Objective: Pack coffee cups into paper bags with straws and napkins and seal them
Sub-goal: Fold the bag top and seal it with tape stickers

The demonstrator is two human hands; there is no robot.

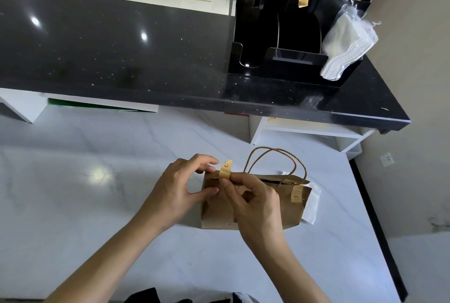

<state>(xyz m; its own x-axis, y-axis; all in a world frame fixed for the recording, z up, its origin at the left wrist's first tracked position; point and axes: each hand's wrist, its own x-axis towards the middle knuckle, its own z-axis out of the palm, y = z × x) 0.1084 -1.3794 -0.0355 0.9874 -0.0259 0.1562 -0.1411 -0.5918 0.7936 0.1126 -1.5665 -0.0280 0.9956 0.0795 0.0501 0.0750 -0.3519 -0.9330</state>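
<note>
Fingers on stickered brown bag

A single head-worn wide-angle view looks forward and steeply down from above the person. It sits close over the near white marble counter, where both forearms enter from the bottom edge. Farther off, the raised black countertop crosses the frame, and the floor beyond shows at the top. Straight lines bow toward the edges. No second view exists.
</note>
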